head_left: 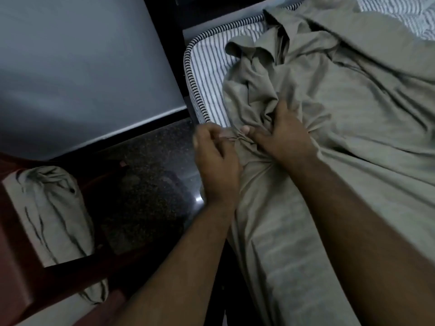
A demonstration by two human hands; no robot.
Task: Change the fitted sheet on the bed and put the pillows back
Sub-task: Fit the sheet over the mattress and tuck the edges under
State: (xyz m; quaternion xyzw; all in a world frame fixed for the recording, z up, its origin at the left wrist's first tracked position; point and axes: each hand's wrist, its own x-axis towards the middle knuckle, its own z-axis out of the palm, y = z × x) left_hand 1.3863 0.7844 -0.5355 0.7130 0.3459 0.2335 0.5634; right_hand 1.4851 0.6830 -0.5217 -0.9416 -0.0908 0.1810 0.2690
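Both hands are in at the near corner of the bed. The right hand is down on the loose olive-green fitted sheet, fingers curled into a bunch of the cloth, thumb pointing left along a gathered ridge, and creases fan out from under the palm. The left hand is just beside it, at the mattress edge, fingers bent inward and pinching the sheet's hem where the fabric twists into a tight rope between the two hands. That hand is a little blurred, so the exact fingertip hold is hard to make out.

The sheet itself lies rumpled across the blue-and-white striped mattress, not over the corner: the striped top and its dark-and-white corded edge piping are bare at the upper left, with folds of olive cloth heaped just beyond the right hand. More bare striped mattress shows at the far top right.

Off the bed to the left, a crumpled pale green cloth bundle sits on a reddish-brown wooden piece of furniture. Between that and the bed runs dark speckled stone floor, and a grey wall rises behind. No brand, label or writing can be read anywhere.
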